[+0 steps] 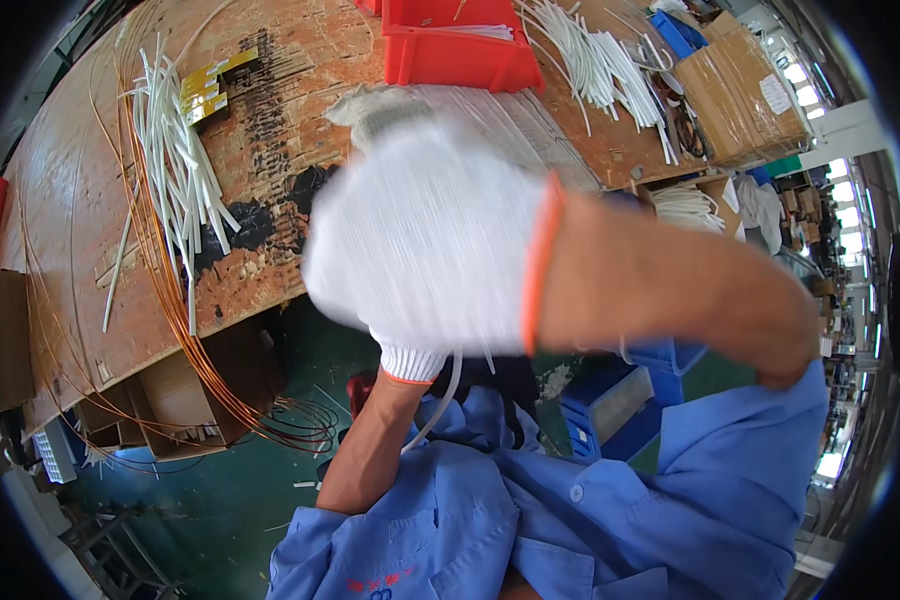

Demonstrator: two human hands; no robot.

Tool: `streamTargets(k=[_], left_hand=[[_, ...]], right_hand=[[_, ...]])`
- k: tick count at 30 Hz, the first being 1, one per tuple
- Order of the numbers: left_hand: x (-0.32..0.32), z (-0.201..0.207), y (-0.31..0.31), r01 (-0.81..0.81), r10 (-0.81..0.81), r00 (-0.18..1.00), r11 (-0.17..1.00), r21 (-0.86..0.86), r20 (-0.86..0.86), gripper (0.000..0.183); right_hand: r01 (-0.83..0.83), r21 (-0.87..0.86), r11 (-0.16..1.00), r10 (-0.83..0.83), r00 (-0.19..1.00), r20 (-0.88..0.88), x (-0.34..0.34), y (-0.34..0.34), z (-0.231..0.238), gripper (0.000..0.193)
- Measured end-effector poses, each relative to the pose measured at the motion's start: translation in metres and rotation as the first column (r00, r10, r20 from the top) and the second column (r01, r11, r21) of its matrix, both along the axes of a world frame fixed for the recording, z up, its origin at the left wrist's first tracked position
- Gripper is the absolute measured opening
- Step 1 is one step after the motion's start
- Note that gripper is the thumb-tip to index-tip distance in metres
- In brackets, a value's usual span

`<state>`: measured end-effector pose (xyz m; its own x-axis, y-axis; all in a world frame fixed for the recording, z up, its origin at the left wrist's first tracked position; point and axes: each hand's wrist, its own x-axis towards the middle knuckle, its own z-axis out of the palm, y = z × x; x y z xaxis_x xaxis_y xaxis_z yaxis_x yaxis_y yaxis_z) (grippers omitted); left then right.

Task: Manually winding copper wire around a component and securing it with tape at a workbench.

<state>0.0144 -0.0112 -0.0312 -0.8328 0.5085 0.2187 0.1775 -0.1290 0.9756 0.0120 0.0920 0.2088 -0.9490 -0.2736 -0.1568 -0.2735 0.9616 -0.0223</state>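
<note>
My right hand (425,235), in a white knit glove with an orange cuff, is raised close in the middle of the view. Motion smears it, so its fingers cannot be made out. Behind and below it is my left hand (413,360), gloved the same way; only its wrist part shows and the fingers are hidden. A thin white tube (448,400) hangs down beside my left wrist and curves in front of my blue shirt. What grips its upper end is covered by my right glove.
Ahead is a worn wooden table (300,60) with a bundle of white tubes (175,150), copper wires (165,270), a red bin (460,55) and more white tubes (610,65). A cardboard box (740,95) stands at right. Blue crates (620,410) sit below on the floor.
</note>
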Motion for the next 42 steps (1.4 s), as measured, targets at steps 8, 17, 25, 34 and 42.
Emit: streamTargets(k=[8,17,25,34,42], left_hand=[[-0.008,0.034,0.017,-0.089,0.105,0.924,0.994,0.06,-0.368,0.052],[-0.007,0.032,0.022,-0.091,0.12,0.929,0.991,0.098,-0.351,0.054],[-0.023,0.013,0.013,0.1,-0.101,0.989,0.995,-0.018,-0.111,0.062],[-0.024,0.072,0.01,-0.044,0.025,0.903,0.998,-0.033,-0.428,0.048],[-0.034,0.064,0.017,0.104,-0.079,0.945,0.993,0.063,-0.319,0.042]], right_hand=[[0.513,-0.582,0.631,-0.416,0.857,0.304,0.039,0.123,-0.054,0.033],[0.335,-0.111,0.936,-0.353,0.887,-0.296,0.131,0.001,-0.034,0.01],[0.049,0.119,0.992,-0.01,0.952,-0.307,0.065,-0.012,-0.023,0.034],[0.244,0.068,0.967,-0.227,0.955,-0.193,0.15,0.008,-0.04,0.017],[0.248,-0.303,0.92,-0.344,0.88,-0.327,0.16,0.032,-0.021,0.012]])
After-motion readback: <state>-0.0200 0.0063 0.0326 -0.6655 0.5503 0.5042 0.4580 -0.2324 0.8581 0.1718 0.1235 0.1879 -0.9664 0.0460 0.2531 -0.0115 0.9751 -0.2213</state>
